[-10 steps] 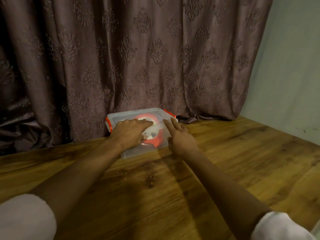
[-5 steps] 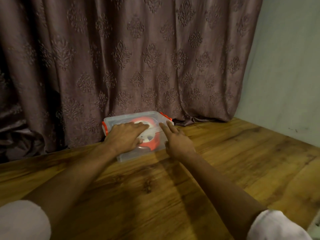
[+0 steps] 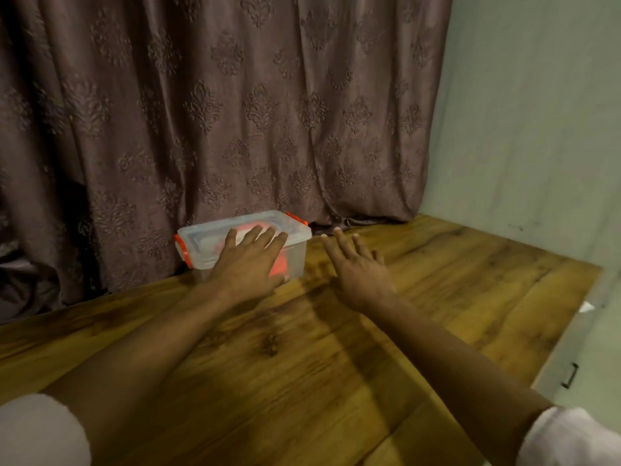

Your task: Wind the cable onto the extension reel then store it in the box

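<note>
Nearest to where the person stands, two white sleeves (image 3: pixel 40 432) frame the bottom corners, and bare forearms reach out from them across the wooden table (image 3: pixel 302 381). Taking the clear plastic box (image 3: pixel 201 242) as the marker: the left hand (image 3: pixel 250 264) lies flat on the box's lid and near wall, fingers straight and a little spread, pressing down rather than curling round anything. The right hand (image 3: pixel 358 267) is off to the right of the box, apart from it, with its fingers stretched out and loosely fanned over the table, holding nothing; whether its palm touches the wood I cannot tell.

The box itself sits toward the far edge of the table with its lid on and an orange clasp (image 3: pixel 183 250) at its left end, another at its far right corner. Through the cloudy plastic an orange shape shows beneath and beside the left hand, the extension reel (image 3: pixel 280 265) inside the box; its cable cannot be made out.

Right behind the box hangs a mauve patterned curtain (image 3: pixel 218 112), and to the right of the box, past the curtain's edge, stands a pale wall (image 3: pixel 537 129).
</note>
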